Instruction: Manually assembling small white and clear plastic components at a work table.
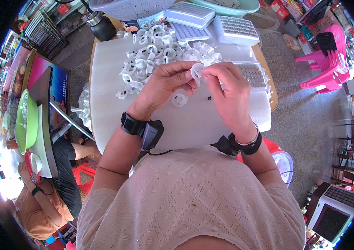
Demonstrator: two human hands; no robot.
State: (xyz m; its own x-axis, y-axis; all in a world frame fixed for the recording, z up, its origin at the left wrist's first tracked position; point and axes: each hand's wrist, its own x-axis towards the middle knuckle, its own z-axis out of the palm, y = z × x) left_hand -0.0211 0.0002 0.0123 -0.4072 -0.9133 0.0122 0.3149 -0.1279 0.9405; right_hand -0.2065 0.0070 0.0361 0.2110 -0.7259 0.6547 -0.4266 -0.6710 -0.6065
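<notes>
Over the table, my left hand (pixel 164 85) pinches a white round plastic part (pixel 196 73) between thumb and fingers. The fingers of my right hand (pixel 232 89) are closed in a pinch against the part's right side; whatever small thing they may hold is hidden. Just below my left fingers, another white round plastic part (pixel 179 99) lies on the table. A tiny black piece (pixel 209 98) rests to the right of it. Beyond my hands spreads a heap of white plastic rings (pixel 145 62), some showing dark bits. A tray of small pieces (pixel 251 75) sits beside my right hand.
White foam sheeting (pixel 106 83) covers the table. Stacked white trays (pixel 236 30), a lilac basket (pixel 131 9) and a dark flask (pixel 101 26) stand at the far side. A person (pixel 47 204) sits at the left near a green basin (pixel 27 121). Pink chairs (pixel 331 62) stand right.
</notes>
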